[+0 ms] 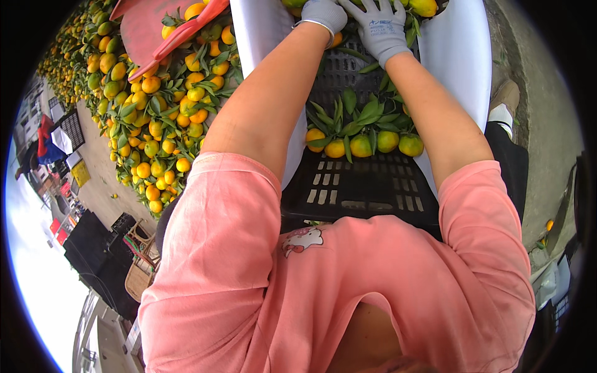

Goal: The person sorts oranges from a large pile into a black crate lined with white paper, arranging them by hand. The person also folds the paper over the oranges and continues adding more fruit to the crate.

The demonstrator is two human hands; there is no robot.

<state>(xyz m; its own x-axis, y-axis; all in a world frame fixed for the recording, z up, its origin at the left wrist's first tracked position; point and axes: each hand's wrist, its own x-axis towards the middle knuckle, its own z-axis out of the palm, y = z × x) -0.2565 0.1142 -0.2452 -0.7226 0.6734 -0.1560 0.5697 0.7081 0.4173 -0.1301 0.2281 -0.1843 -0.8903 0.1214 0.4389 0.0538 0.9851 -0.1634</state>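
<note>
Before me is a black plastic crate [368,182] with slotted walls, and white liner sheets [456,70] fold out over both its sides. At the crate's far end, my left hand [323,15], in a grey work glove, is beside the fruit; the picture's top edge cuts off its fingers. My right hand [380,29], gloved alike, lies with spread fingers over the mandarins [422,6] there. A row of green-and-orange mandarins [361,146] with leaves [368,112] lines the near end. Between the two groups the slotted crate floor [345,70] shows.
A large heap of leafy mandarins [158,121] spreads on the left, with a red plastic object [163,32] on it. A wicker chair [139,277] stands at lower left. At right, another person's shoe [506,97] and dark trouser leg [508,163] are close to the crate.
</note>
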